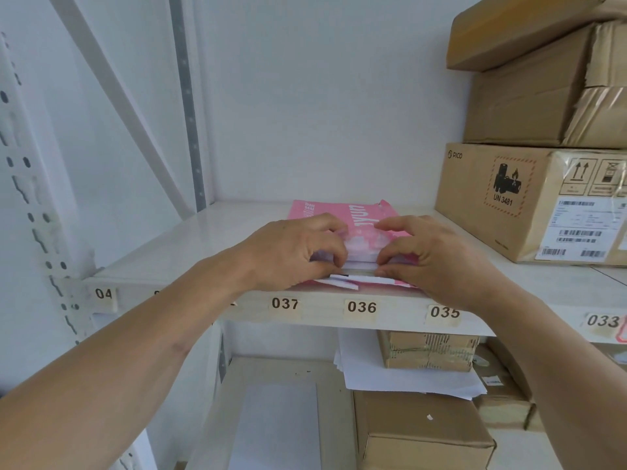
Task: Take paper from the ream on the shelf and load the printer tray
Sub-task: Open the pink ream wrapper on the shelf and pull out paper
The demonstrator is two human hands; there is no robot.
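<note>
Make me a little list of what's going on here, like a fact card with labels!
place: white shelf with number stickers
paper pack: pink wrapper, torn open at the near end
paper: white sheets showing at the opening
left hand: fingers pinching the sheets
right hand: fingers pinching the sheets
beside it: brown boxes to the right
printer: not in view

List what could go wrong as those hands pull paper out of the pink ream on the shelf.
1. The ream sits at the shelf front edge, above labels 037 to 035; a hard pull might drag the whole pack off.
2. Loose sheets already jut out crookedly at the torn front; they may crease or fall.
3. The left hand and right hand pinch only the front edge, so the stack might fan out.
</note>
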